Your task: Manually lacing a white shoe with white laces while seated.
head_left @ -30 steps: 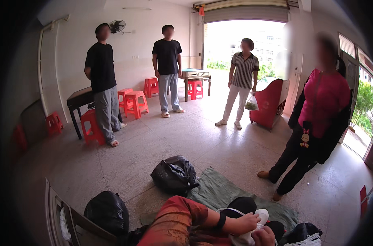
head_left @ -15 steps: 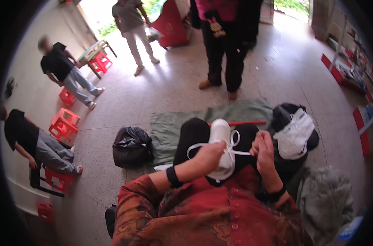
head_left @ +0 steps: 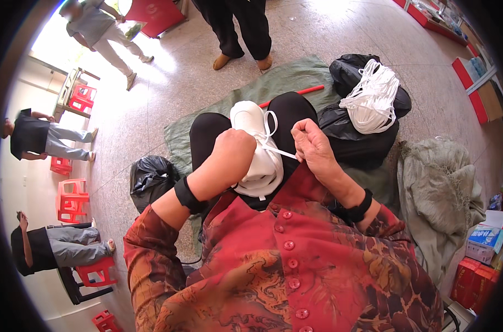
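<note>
A white lace-up shoe (head_left: 260,176) rests between my black-trousered knees, its toe pointing away from me. My left hand (head_left: 227,159) is closed over the shoe's left side, gripping the lace there; the fingertips are hidden behind the back of the hand. From the laced front, one white shoelace (head_left: 280,151) stretches tight to the right. Its end is pinched in my right hand (head_left: 316,149), held just off the shoe above my right thigh. A loose loop of lace stands up between the two hands.
A green sheet (head_left: 193,133) lies on the floor with a red rod (head_left: 306,91) on it. White laces (head_left: 371,99) lie bundled on black bags (head_left: 362,141) at right; another black bag (head_left: 150,180) sits left. A grey-green sack (head_left: 436,188) lies at right. Several people stand or sit around.
The view has tilted down and turned, so the shoe and hands appear higher and further left. Both hands keep their hold; the lace loop left of my left hand no longer shows.
</note>
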Demonstrator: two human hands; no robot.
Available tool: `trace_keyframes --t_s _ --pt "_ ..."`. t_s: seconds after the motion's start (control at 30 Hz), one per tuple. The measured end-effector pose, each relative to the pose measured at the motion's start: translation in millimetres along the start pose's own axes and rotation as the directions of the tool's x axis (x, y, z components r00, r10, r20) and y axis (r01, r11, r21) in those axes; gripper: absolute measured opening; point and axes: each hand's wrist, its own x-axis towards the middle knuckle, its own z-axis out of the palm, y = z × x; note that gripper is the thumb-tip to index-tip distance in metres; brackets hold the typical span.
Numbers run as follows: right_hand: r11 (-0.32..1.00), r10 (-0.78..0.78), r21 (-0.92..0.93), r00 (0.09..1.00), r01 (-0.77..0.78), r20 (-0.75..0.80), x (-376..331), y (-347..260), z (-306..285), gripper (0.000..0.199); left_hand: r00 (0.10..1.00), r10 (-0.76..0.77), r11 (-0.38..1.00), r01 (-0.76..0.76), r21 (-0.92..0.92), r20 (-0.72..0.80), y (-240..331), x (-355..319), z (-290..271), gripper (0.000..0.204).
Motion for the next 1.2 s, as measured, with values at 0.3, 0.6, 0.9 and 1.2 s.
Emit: trace_keyframes --t_s 0.3,0.6,0.9,1.2 --pt "0.999 0.004 -0.034 0.999 -0.005 -0.040 -3.6 -2.2 -4.3 0.010 0.896 -0.214 0.815 -0.056 -0.577 -0.388 -6.3 -7.8 35.4 0.010" --pt "0.926 -0.039 -0.376 0.998 0.020 -0.043 -1.0 5.8 9.0 0.016 0.788 -0.261 0.911 0.011 -0.412 -0.557 -4.2 -20.7 58.6 0.025" --pt "0.934 -0.035 -0.353 0.997 0.055 0.065 -12.9 7.2 8.6 0.019 0.729 -0.339 0.875 0.011 -0.484 -0.595 23.1 -9.1 81.0 0.025" --pt "0.658 -0.282 -0.661 0.932 0.362 0.229 -23.2 -21.7 20.9 0.025 0.826 -0.117 0.736 -0.300 -0.607 -0.551 6.0 16.1 67.9 0.025"
